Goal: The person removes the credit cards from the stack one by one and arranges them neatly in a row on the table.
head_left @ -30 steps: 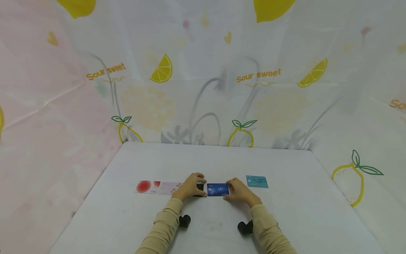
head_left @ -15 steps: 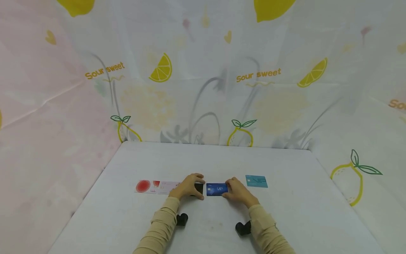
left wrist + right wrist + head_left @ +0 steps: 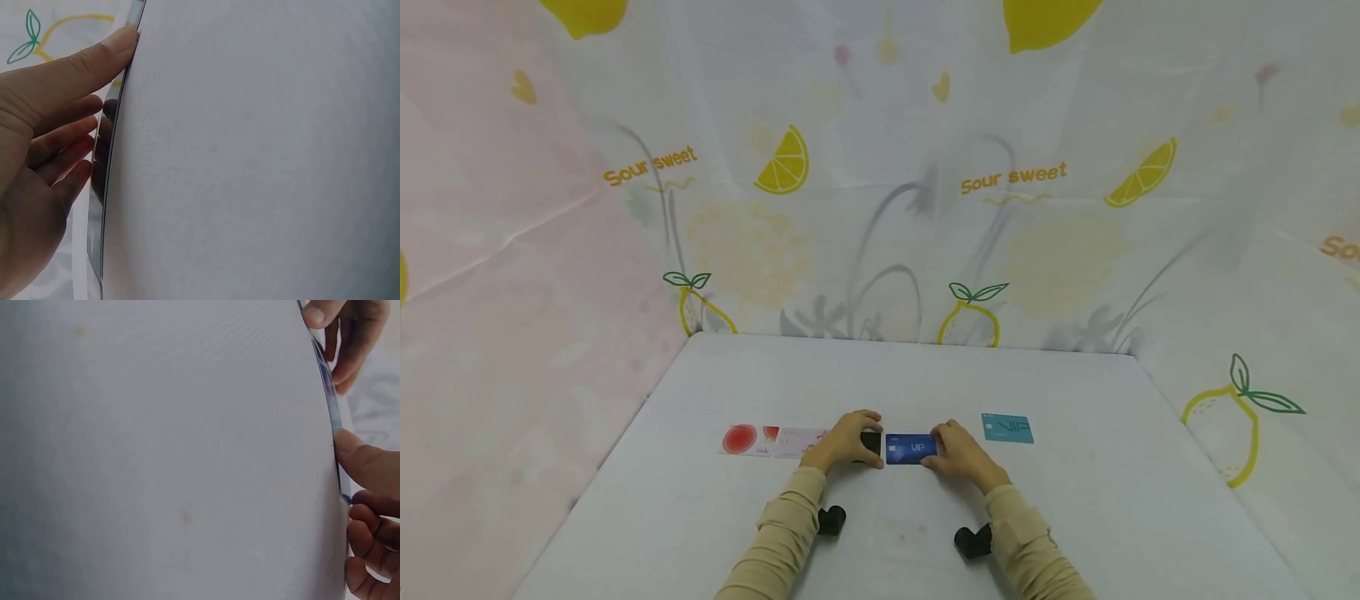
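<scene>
In the head view, a blue VIP card (image 3: 908,449) lies flat on the white table. My right hand (image 3: 964,455) holds it by its right end, thumb on the near edge and fingertips on the far edge. Just to its left, a black card (image 3: 871,442) is partly covered by my left hand (image 3: 844,440), which grips it between thumb and fingers at its near and far edges. Only a narrow strip of table separates the two cards. In the left wrist view, the glossy black card (image 3: 107,147) is seen edge-on, with the left thumb at its edge.
A pink patterned card (image 3: 797,442) and a white card with red circles (image 3: 748,440) continue the row to the left. A teal VIP card (image 3: 1007,428) lies apart, farther back on the right. A lemon-print cloth (image 3: 880,250) rises behind the table (image 3: 917,383).
The blue card has slid slightly left with my right hand, narrowing the gap to the black card. My left hand has stayed on the black card, shifting only a little.
</scene>
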